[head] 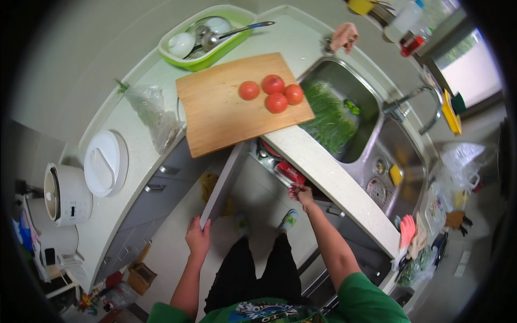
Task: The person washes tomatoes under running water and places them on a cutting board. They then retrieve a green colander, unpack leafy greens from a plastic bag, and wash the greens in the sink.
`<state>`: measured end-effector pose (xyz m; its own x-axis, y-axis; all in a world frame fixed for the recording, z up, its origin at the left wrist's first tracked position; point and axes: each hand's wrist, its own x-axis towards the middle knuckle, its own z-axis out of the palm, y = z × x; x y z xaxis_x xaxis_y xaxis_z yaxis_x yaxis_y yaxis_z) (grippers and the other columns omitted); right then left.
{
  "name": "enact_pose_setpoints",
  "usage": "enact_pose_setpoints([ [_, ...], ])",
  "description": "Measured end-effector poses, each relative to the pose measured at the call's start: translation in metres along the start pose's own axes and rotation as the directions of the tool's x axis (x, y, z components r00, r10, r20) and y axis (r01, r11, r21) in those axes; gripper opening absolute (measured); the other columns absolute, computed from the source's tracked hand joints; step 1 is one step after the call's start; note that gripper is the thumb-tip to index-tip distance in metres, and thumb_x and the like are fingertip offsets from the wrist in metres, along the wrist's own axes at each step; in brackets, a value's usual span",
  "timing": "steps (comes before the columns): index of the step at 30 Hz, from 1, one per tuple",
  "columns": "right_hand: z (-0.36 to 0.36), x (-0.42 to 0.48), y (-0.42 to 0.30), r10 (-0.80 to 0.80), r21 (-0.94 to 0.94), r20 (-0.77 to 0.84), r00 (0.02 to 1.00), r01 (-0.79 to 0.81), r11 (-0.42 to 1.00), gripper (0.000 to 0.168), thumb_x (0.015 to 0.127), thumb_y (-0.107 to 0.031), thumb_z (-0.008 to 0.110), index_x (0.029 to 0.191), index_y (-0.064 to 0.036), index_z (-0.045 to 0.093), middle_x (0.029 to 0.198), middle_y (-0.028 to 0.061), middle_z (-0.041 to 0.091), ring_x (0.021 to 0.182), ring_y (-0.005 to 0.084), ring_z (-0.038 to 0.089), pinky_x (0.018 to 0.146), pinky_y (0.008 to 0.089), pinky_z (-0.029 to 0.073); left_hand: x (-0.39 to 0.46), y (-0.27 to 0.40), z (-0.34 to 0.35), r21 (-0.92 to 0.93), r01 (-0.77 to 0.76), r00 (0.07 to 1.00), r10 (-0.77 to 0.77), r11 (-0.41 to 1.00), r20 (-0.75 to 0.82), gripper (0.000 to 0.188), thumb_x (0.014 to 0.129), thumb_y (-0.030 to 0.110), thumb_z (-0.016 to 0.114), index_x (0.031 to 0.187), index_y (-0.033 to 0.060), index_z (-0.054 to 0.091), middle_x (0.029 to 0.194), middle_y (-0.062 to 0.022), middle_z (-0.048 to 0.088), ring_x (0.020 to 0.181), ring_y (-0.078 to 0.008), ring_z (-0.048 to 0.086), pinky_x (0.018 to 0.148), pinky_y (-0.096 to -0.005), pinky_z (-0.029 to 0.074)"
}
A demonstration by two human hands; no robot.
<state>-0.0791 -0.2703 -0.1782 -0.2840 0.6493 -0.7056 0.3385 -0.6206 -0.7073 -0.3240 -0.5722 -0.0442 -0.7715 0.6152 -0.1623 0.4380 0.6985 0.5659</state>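
Note:
My left hand grips the free edge of a grey cabinet door, which stands swung open below the counter. At the corner cabinet, my right hand has its fingers on the front edge of a metal pull-out rack. A red packet lies in that rack, close to my right fingers. Above the door, a wooden cutting board rests on the counter and overhangs its inner edge. Several tomatoes sit together on the board's right part.
Long green leafy vegetables lie in the left sink basin. A green dish basket holds bowls and a ladle. On the left counter are a plastic bag, a white lid and a rice cooker. A cardboard box stands on the floor.

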Motion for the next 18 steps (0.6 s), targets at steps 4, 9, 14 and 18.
enact_pose_setpoints([
  [4, 0.026, 0.086, -0.004, 0.133, -0.006, -0.109, 0.985, -0.135, 0.991, 0.025, 0.091, -0.010, 0.039, 0.111, -0.008, 0.054, 0.092, 0.0073, 0.064, 0.067, 0.0150, 0.061, 0.053, 0.0294, 0.050, 0.008, -0.016, 0.001, 0.112, 0.001, 0.999, 0.005, 0.994, -0.048, 0.031, 0.085, 0.028, 0.060, 0.107, 0.0066, 0.056, 0.101, -0.0176, 0.061, 0.097, -0.0368, 0.057, 0.077, -0.0441, 0.047],
  [9, 0.048, 0.159, -0.008, 0.062, 0.167, -0.376, 0.924, 0.002, 0.986, 0.023, 0.092, -0.022, 0.042, 0.110, -0.011, 0.053, 0.092, 0.0072, 0.062, 0.062, 0.0172, 0.060, 0.047, 0.0302, 0.049, 0.009, -0.009, 0.002, 0.114, -0.016, 0.996, 0.026, 0.993, -0.085, 0.029, 0.083, 0.025, 0.063, 0.105, 0.0077, 0.057, 0.102, -0.0139, 0.062, 0.106, -0.0360, 0.055, 0.079, -0.0441, 0.048],
  [14, 0.043, 0.203, -0.011, 0.050, 0.279, -0.430, 0.901, 0.080, 0.957, 0.024, 0.092, -0.023, 0.043, 0.110, -0.010, 0.052, 0.091, 0.0080, 0.062, 0.062, 0.0177, 0.061, 0.047, 0.0308, 0.049, 0.005, -0.006, 0.010, 0.124, 0.003, 0.992, 0.013, 0.992, -0.128, 0.028, 0.077, 0.020, 0.068, 0.100, 0.0064, 0.058, 0.098, -0.0114, 0.064, 0.105, -0.0370, 0.056, 0.077, -0.0438, 0.049],
  [18, 0.035, 0.226, -0.004, 0.046, 0.357, -0.440, 0.897, 0.127, 0.925, 0.025, 0.092, -0.023, 0.043, 0.111, -0.009, 0.052, 0.090, 0.0087, 0.062, 0.062, 0.0182, 0.061, 0.047, 0.0312, 0.050, 0.004, -0.004, 0.016, 0.118, 0.017, 0.990, 0.000, 0.993, -0.141, 0.028, 0.074, 0.016, 0.070, 0.098, 0.0052, 0.059, 0.096, -0.0112, 0.064, 0.105, -0.0378, 0.057, 0.078, -0.0434, 0.050],
])
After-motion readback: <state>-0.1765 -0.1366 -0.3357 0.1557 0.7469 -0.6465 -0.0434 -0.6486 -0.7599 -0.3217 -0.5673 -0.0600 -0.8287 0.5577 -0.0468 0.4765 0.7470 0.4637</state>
